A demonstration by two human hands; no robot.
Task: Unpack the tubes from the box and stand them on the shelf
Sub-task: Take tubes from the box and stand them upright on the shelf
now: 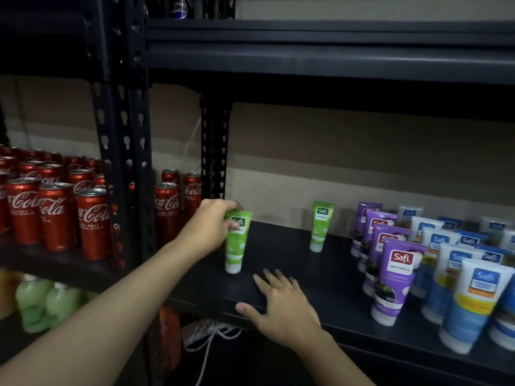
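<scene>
Left hand (211,227) has the top of a green tube (235,246), fingers (232,225) curled round it. The tube stands cap-down on the dark shelf (292,263), near its left post. Right hand (284,305) lies flat at the shelf's front edge, fingers spread, holding nothing. A second green tube (320,227) stands further back – then rows of purple tubes (395,271) and blue-and-white tubes (471,302) to the right. Red cola cans (55,213) fill the bay to the left.

It looked like a shop or stockroom: dark slotted metal shelves (278,254) carried cola cans (58,215) in rows and branded tubes (398,277) ranked by colour, labels facing out.
</scene>
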